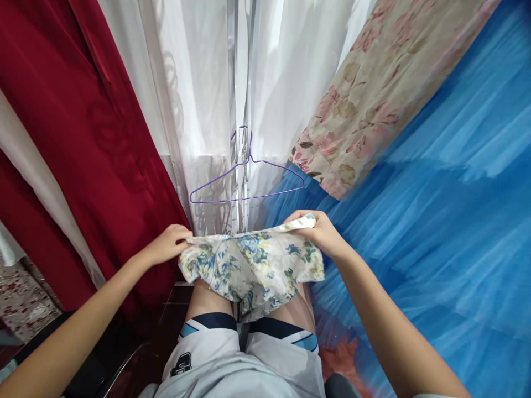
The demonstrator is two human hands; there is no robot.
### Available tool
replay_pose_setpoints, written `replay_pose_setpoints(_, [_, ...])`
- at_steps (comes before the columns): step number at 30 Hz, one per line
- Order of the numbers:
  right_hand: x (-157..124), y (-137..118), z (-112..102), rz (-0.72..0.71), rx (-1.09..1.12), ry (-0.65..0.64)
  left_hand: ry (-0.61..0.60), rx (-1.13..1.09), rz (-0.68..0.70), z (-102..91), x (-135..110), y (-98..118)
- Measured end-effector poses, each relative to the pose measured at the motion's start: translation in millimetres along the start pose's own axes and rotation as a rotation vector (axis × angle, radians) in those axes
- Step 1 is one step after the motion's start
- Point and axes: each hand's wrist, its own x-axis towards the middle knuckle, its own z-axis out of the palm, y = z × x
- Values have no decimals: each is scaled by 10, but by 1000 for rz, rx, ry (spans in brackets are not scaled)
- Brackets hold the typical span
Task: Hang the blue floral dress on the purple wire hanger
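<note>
A white garment [269, 265] with blue and yellow flowers is stretched out above my thighs. It could be shorts or a short skirt; I cannot tell which. My left hand [172, 243] pinches its upper left corner. At the upper right, my right hand [319, 232] grips the band-like top edge, which is folded over there. The lower part of the cloth hangs loose in creases. Just beyond the garment hangs a thin purple hanger [249, 163] with nothing on it, apart from both hands.
White drapes [199, 83] hang ahead, behind a narrow metal stand [243, 110]. Dark red cloth [112, 155] hangs on the left. A pink-flowered cloth [365, 105] and a large blue tulle skirt [448, 210] fill the right. A dark seat [99, 342] stands at lower left.
</note>
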Motion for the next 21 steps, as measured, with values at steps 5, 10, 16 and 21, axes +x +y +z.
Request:
replay_pose_setpoints(5, [549,235,178,-171,-382,111,83,138,18,-486,525,-348])
replay_pose_setpoints(10, [897,367,331,-92,-716,261,208,-169,30,-479,1090,-200])
replay_pose_setpoints(16, [756,434,301,-85,-670,255,269,-573,-48,-229,1539,33])
replay_pose_setpoints(21, [517,380,74,-234,-554,428,163,-727,-107,-221,1429,112])
